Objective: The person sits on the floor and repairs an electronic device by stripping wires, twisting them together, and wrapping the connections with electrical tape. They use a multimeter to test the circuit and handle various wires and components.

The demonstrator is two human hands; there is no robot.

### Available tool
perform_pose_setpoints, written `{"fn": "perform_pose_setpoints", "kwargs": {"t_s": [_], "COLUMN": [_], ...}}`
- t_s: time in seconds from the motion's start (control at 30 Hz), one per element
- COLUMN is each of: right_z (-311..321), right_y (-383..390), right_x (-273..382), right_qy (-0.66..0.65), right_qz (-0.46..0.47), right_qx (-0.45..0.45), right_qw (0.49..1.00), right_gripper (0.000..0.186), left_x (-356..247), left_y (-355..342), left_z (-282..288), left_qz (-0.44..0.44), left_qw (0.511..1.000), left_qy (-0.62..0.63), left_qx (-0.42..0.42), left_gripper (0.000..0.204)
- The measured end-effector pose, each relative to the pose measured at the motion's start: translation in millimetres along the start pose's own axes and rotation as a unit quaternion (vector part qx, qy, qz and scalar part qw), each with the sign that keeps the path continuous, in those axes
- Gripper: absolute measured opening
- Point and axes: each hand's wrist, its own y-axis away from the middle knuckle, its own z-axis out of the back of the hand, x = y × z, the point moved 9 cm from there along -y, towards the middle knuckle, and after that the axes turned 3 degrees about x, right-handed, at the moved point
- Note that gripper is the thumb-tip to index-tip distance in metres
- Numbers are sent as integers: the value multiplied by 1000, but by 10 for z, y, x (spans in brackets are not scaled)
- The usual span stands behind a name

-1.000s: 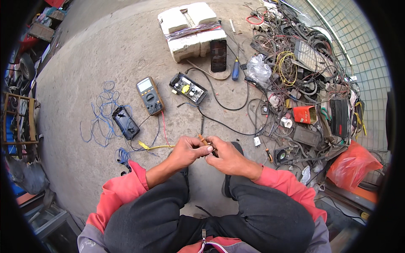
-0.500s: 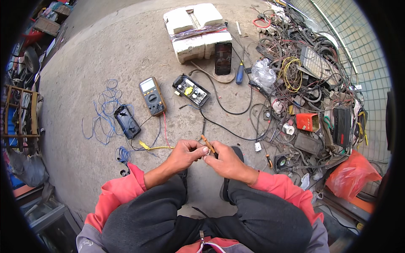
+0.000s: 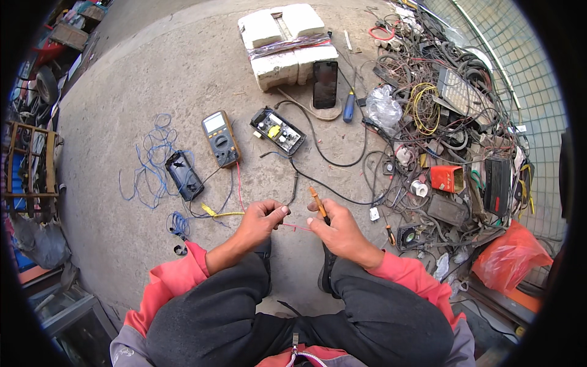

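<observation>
Thin red wire (image 3: 298,227) stretched taut between both hands, just below the yellow-cased multimeter (image 3: 221,139) on concrete; left hand (image 3: 260,221) pinches one end, right hand (image 3: 337,230) grips the other plus an orange-handled tool (image 3: 318,203).

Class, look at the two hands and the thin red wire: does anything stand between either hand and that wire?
Nothing visible does. The left hand pinches one end of the red wire, and the right hand, also holding an orange-handled tool, meets the other end.
</observation>
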Motion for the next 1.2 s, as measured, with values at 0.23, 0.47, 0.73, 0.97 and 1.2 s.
{"fn": "perform_pose_setpoints", "kwargs": {"t_s": [0.23,0.47,0.73,0.97,1.2], "right_z": [31,48,110,104,135], "right_y": [0,-15,-23,-13,-34], "right_x": [-37,-36,-55,13,-24], "right_qy": [-2,-15,-41,-31,-24], "right_qz": [13,6,36,18,9], "right_qx": [-27,-7,-45,-40,-56], "right_qw": [1000,1000,998,999,998], "right_gripper": [32,29,27,26,30], "left_x": [43,215,293,247,373], "left_y": [-26,-59,0,19,49], "left_z": [291,657,925,1020,1271], "left_qz": [-37,-44,-15,-14,-28], "left_qw": [993,987,983,972,955], "left_qy": [64,69,-1,-103,-118], "left_qx": [-87,-140,-182,-213,-270], "left_gripper": [13,10,24,37,27]}}
